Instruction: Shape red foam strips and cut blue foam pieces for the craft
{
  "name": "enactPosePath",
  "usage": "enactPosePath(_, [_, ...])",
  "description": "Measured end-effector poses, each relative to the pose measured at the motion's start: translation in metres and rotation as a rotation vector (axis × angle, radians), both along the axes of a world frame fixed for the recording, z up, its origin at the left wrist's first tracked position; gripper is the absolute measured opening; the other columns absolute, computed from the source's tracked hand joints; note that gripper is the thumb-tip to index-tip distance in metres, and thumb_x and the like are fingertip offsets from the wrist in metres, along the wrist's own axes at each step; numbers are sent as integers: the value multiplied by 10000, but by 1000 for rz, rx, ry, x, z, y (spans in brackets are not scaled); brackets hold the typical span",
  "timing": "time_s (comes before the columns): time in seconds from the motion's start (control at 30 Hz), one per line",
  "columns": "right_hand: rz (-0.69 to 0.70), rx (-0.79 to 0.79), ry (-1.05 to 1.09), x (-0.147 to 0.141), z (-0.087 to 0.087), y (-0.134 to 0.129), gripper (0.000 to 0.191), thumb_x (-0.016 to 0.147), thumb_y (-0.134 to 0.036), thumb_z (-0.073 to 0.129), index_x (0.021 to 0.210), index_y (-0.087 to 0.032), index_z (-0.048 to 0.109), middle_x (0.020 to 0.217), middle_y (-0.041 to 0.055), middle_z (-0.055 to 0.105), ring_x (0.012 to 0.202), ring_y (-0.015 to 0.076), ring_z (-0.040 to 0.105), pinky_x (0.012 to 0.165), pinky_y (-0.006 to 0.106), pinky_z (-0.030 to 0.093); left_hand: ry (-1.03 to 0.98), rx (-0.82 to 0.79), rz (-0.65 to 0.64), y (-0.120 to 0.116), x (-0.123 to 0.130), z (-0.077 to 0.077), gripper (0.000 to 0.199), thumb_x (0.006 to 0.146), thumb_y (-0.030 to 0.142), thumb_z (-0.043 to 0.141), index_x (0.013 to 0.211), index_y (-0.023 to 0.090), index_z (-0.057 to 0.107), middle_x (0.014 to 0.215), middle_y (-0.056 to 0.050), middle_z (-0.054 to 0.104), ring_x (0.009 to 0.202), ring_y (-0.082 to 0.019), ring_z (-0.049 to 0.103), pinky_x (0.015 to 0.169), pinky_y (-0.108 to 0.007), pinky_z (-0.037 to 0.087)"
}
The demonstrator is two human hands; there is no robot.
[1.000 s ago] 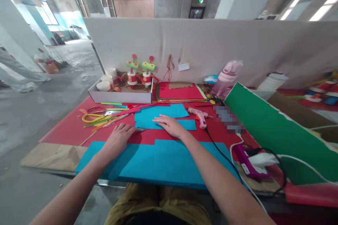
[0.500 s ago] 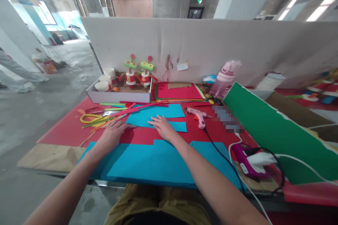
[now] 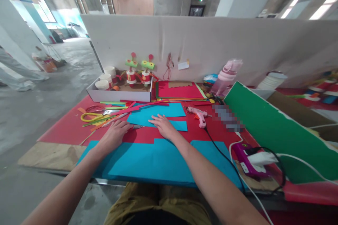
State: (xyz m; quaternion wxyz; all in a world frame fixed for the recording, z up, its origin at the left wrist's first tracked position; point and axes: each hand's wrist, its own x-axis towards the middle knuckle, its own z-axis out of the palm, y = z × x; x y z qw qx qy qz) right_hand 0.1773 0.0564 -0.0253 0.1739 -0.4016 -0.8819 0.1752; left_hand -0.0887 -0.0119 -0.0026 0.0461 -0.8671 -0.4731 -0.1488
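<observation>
My right hand lies flat with fingers spread on a cut piece of blue paper, near its lower strip. To its left, my left hand rests low on the red tabletop with its fingers bent. A slim grey pointed tool sticks out from those fingers toward the blue paper; its other end is hidden, so I cannot tell its kind. Beyond the left hand lie yellow-handled scissors among coloured paper strips. A large blue sheet is spread under my forearms along the near edge.
A pink glue gun with a black cord lies to the right, by a purple power strip. At the back stand a white box with paper-cup figures, a red paper stack and a pink bottle. A green board slants at right.
The grey tool has shifted slightly right, and more of it shows beside my left fingers. My right hand stays on the blue paper.
</observation>
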Motion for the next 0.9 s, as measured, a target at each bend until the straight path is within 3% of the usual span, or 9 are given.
enactPosePath(0.27, [-5, 16, -2, 1, -4, 1, 521, 900, -36, 341, 1326, -263, 535, 1448, 24, 441, 1383, 238, 316, 1143, 498, 192, -46, -17, -23, -1, 13, 4, 447, 854, 32, 368, 1172, 230, 611, 1113, -79, 629, 1048, -223, 544, 962, -419, 408])
enactPosePath(0.4, [3, 12, -17, 1, -4, 1, 539, 887, -22, 339, 1334, -257, 527, 1452, 24, 437, 1387, 241, 307, 1143, 498, 188, -50, -35, -4, -4, 18, 4, 456, 858, 28, 360, 1198, 219, 596, 1099, -91, 627, 994, -225, 545, 889, -396, 446])
enactPosePath(0.9, [-3, 3, -1, 1, -6, 2, 622, 828, 31, 334, 1346, -263, 512, 1461, 28, 422, 1392, 234, 297, 1135, 512, 196, -40, -54, -17, -3, 37, 0, 381, 879, 80, 373, 1166, 180, 603, 1095, -110, 623, 987, -224, 524, 879, -394, 438])
